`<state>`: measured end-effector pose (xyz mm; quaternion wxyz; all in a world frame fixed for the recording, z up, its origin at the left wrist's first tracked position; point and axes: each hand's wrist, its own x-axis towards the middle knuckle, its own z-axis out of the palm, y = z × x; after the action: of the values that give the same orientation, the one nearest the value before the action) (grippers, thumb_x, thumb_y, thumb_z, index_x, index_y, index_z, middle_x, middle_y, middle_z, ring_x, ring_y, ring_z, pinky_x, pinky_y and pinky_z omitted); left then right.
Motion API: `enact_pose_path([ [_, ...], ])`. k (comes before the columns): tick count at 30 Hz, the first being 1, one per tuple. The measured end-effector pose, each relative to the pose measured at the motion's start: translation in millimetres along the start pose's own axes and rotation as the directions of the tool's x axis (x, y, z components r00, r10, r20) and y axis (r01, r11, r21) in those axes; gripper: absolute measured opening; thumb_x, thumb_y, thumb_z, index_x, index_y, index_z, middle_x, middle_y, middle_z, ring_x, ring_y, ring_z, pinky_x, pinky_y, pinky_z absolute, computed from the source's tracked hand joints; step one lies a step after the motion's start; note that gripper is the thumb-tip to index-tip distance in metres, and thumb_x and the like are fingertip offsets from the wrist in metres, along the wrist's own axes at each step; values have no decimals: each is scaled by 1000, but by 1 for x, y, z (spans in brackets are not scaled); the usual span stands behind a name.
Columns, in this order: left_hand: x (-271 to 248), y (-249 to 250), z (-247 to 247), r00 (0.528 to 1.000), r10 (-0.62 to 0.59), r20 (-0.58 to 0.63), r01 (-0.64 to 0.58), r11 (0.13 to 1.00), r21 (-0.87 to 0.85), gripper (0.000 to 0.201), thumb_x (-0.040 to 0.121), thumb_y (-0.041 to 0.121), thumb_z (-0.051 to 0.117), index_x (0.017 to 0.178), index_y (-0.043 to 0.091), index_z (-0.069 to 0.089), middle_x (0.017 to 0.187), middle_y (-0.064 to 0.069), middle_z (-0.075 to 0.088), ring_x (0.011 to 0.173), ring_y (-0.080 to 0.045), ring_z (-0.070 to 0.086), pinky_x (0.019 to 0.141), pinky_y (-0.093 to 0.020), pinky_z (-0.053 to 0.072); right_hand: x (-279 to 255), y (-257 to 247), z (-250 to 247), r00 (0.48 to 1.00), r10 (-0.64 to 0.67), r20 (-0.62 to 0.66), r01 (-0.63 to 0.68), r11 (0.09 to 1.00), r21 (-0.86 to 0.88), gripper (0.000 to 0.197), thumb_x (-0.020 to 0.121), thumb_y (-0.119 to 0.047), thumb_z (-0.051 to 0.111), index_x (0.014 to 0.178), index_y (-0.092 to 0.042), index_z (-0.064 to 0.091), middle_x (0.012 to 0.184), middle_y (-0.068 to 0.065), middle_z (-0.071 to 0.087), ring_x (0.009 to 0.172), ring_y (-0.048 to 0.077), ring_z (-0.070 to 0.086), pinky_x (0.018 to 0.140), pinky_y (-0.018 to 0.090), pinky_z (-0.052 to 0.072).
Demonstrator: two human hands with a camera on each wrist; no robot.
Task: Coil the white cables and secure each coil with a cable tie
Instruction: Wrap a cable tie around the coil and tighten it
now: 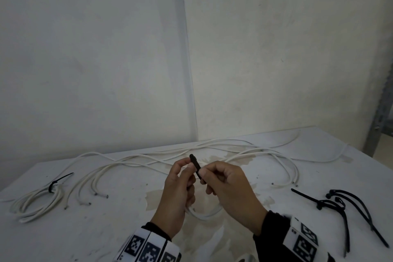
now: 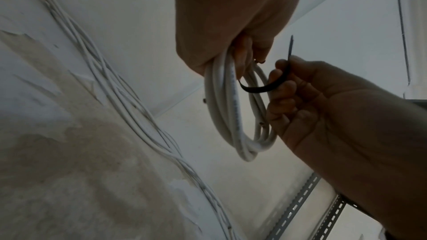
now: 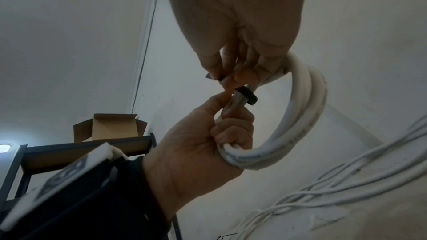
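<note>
Cardboard box (image 3: 110,129) with its flaps open sits on a dark shelf (image 3: 80,151) behind the left wrist — what it holds is hidden. Above the white bench (image 1: 106,229), the left hand (image 1: 177,195) has its fingers curled round a white cable coil (image 3: 300,125), thumb and forefinger pinching a black cable tie (image 1: 196,168). The right hand (image 1: 231,195) pinches that same tie just beside, its lower fingers also curled at the coil. Faint grey print runs along the cable — too blurred to read. Left of the hands lies a tied coil (image 1: 38,204); beyond them, loose white cables (image 1: 212,151); to the right, spare black ties (image 1: 340,208). Both wrists wear white bands (image 1: 148,249) printed with square black-and-white markers.
</note>
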<state>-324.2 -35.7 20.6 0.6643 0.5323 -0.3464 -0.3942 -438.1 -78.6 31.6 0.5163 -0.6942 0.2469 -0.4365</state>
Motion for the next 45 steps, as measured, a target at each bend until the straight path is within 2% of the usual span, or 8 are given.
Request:
enact_pose_path([
  [6,-2,-1,0,1000,28,4,-28,1000,0,23,95,33,41,97,15,55,49,8,29,38,-4,20,36,-17,21,-3,-9,0,997,54,-48,-60,990,-130,30,87,-18,60,58,-16,58,42,-13,56,36,2,48,44,8,34],
  [9,-2,-1,0,1000,26,-17,-26,1000,-18,24,95,31,40,102,14,56,49,8,31,37,-4,22,35,-16,22,-5,-11,1,996,60,-62,-71,977,-200,29,86,-20,61,58,-12,59,40,-7,54,34,1,47,44,9,34],
  [14,-4,-1,1,999,21,-24,-22,999,-38,23,94,33,43,95,14,58,49,8,29,38,-5,21,35,-16,21,-4,-11,3,993,82,-84,-99,972,-213,28,85,-18,62,58,-11,60,40,-4,53,35,2,49,44,9,36],
  [23,-4,-2,0,1000,3,-21,-4,999,-54,21,94,31,43,96,16,58,49,9,28,38,-4,20,36,-16,21,-1,-8,2,993,82,-82,-99,967,-234,30,84,-17,63,54,-15,57,43,-2,56,37,3,49,45,9,37],
  [32,-2,2,-6,999,6,-41,-7,1000,-23,20,94,32,45,97,18,59,51,7,29,39,-5,20,37,-16,20,2,-8,7,994,94,-63,-105,974,-199,29,85,-16,63,56,-12,58,44,-5,54,36,2,48,43,8,35],
  [37,-1,4,-11,998,15,-57,-14,1000,7,19,94,32,45,95,20,59,48,10,31,39,-5,21,37,-16,20,3,-8,12,992,118,-55,-126,978,-164,29,87,-16,60,58,-12,57,37,-12,51,34,1,45,40,6,32],
  [42,-2,6,-16,996,22,-90,-19,999,38,17,93,31,47,94,21,60,48,12,35,38,-4,25,37,-15,23,4,-5,20,992,112,-55,-120,980,-161,27,88,-17,58,61,-14,56,53,-2,55,36,2,45,42,10,36],
  [45,-2,7,-18,995,32,-100,-29,999,37,16,94,30,47,93,21,60,46,13,36,38,-3,25,37,-15,23,6,-3,25,992,98,-75,-110,980,-168,29,86,-16,59,58,-16,55,53,-4,54,38,3,44,45,13,36],
])
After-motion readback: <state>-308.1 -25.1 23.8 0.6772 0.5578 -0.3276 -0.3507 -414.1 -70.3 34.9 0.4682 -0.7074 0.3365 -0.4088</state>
